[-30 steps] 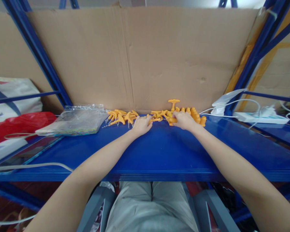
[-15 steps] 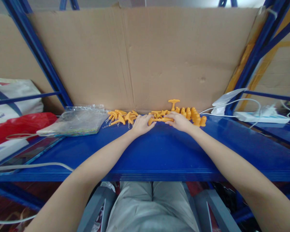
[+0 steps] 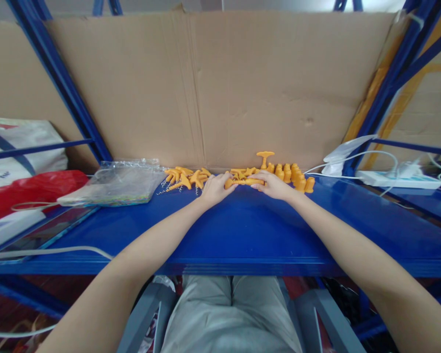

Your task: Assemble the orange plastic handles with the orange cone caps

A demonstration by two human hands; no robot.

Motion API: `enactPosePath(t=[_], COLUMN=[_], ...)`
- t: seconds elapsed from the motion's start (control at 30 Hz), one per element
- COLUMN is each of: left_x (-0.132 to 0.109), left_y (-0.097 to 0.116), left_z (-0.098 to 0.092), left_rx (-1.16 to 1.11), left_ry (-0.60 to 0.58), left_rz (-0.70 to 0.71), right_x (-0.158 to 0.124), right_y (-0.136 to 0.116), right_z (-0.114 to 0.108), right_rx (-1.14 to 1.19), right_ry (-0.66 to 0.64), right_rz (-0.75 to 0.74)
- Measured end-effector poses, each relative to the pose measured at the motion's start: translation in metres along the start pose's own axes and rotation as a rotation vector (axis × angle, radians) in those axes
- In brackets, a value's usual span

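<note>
Both my hands rest at the back of a blue shelf (image 3: 242,235). My left hand (image 3: 216,189) and my right hand (image 3: 274,185) pinch the two ends of one long orange plastic part (image 3: 247,182) between them. Left of my left hand lies a heap of orange star-shaped pieces with small chains (image 3: 185,177). Right of my right hand stands a row of several small orange pegs (image 3: 297,177). An orange T-shaped piece (image 3: 264,158) stands upright behind them.
A clear plastic bag (image 3: 113,184) lies at the left. A cardboard sheet (image 3: 220,88) forms the back wall. A white power strip (image 3: 399,180) with cables sits at the right, and red and white bags (image 3: 25,189) lie at the far left.
My right hand has moved left from the row of pegs toward my left hand, bringing an orange part that both hands now hold.
</note>
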State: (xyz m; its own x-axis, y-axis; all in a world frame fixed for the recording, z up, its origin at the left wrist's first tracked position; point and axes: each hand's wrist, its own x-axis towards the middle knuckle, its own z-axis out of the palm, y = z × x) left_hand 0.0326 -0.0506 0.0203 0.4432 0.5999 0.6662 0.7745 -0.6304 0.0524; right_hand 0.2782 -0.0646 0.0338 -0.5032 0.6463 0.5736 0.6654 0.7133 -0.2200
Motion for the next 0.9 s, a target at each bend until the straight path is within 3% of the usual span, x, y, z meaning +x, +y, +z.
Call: enactPosePath(t=[0.27,0.47,0.67,0.9], left_x=[0.001,0.002,0.002,0.002], left_y=[0.000,-0.002,-0.002,-0.002], left_z=[-0.006,-0.007,-0.009,-0.008], left_rx=[-0.010,0.003,0.008,0.012], left_ry=[0.023,0.015,0.009,0.013], left_rz=[-0.014,-0.015,-0.019,-0.023], right_x=[-0.002,-0.004,-0.001,-0.005], right_y=[-0.008,-0.012,-0.029,-0.028], right_z=[-0.008,-0.021,-0.020,-0.025], right_rx=[0.112,0.423,0.651,0.662], right_ry=[-0.025,-0.139,-0.117,-0.152], right_rz=[0.155,0.389,0.595,0.577])
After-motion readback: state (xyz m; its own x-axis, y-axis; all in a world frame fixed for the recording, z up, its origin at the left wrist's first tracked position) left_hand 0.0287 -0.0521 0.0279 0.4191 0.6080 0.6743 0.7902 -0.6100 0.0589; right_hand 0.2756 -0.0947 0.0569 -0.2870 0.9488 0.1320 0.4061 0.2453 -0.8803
